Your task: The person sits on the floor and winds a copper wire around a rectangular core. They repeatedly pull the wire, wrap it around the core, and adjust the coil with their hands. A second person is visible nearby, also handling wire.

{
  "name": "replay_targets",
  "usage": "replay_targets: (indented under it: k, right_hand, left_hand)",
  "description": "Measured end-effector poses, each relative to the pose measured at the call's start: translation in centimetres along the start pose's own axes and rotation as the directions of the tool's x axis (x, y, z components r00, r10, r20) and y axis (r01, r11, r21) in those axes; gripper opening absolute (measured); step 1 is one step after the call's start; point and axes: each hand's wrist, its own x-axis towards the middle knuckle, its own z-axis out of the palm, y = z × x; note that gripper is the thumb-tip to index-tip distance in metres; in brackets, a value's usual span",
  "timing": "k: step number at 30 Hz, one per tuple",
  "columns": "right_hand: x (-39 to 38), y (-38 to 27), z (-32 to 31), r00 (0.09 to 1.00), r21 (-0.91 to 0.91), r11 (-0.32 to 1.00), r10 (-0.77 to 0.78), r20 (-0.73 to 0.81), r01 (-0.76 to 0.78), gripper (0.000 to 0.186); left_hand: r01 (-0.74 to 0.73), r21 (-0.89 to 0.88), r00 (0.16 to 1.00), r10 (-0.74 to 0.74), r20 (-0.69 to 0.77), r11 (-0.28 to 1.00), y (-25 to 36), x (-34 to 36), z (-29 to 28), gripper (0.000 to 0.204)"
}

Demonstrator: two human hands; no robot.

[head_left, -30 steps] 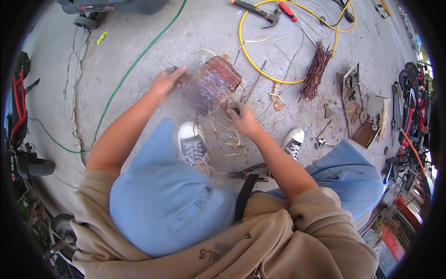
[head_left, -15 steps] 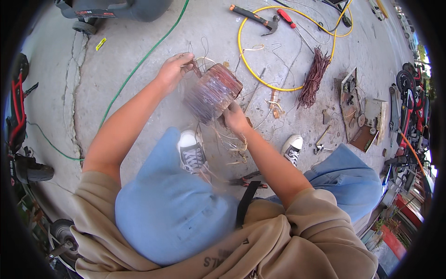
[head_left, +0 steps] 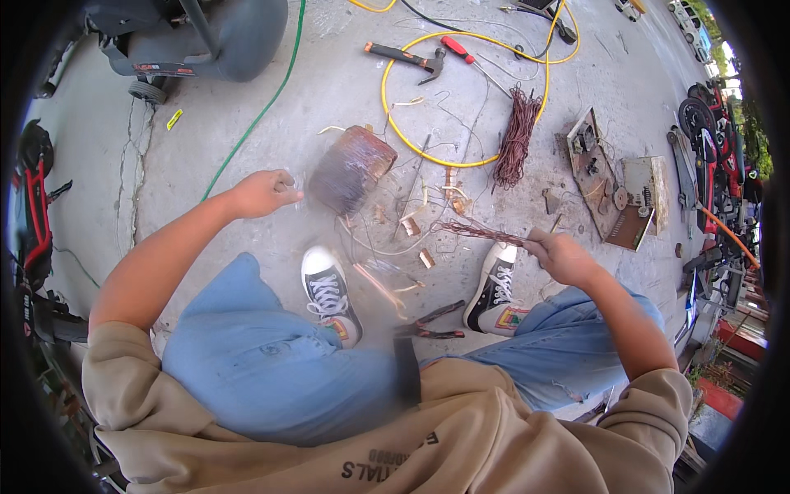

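A blocky laminated metal core point(head_left: 350, 173), reddish brown at one end and blurred, is on the concrete in front of me, perhaps still moving. Just left of it, my left hand point(head_left: 267, 194) has its thumb and fingers apart and nothing in them. Over to the right, my right hand point(head_left: 568, 257) pinches one end of a thin bundle of brown copper wire point(head_left: 477, 233). The bundle stretches leftward past the toe of my right shoe point(head_left: 494, 284). Loose pale wires and small copper-coloured scraps point(head_left: 426, 258) lie between the core and my shoes.
A larger wire bundle point(head_left: 517, 138) lies beside a yellow hose point(head_left: 385, 90), a hammer point(head_left: 405, 55) and a red-handled screwdriver point(head_left: 457, 49). Opened metal casings point(head_left: 642, 198) stand at right. Red-and-black handles point(head_left: 434, 323) lie between my feet. A dark tank point(head_left: 239, 41) is at far left.
Both hands have come off the core, which now sits lower on the floor. My right hand has swung right with the wire bundle; my left hand has drawn back down and left.
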Motion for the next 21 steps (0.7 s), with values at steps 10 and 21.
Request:
replay_targets:
  k: [10, 21]
  right_hand:
    - [-19.1, 11.5, -7.4, 0.674, 0.175, 0.954, -0.038, -0.737, 0.245, 0.014]
    - [-20.6, 18.0, -13.5, 0.399, 0.384, -0.108, 0.231, -0.888, 0.917, 0.026]
  left_hand:
    - [-0.048, -0.038, 0.976, 0.039, -0.215, 0.998, 3.9, 2.7, 2.4, 0.101]
    - [0.049, -0.649, 0.763, -0.447, -0.466, 0.760, 8.0, 1.4, 14.2, 0.077]
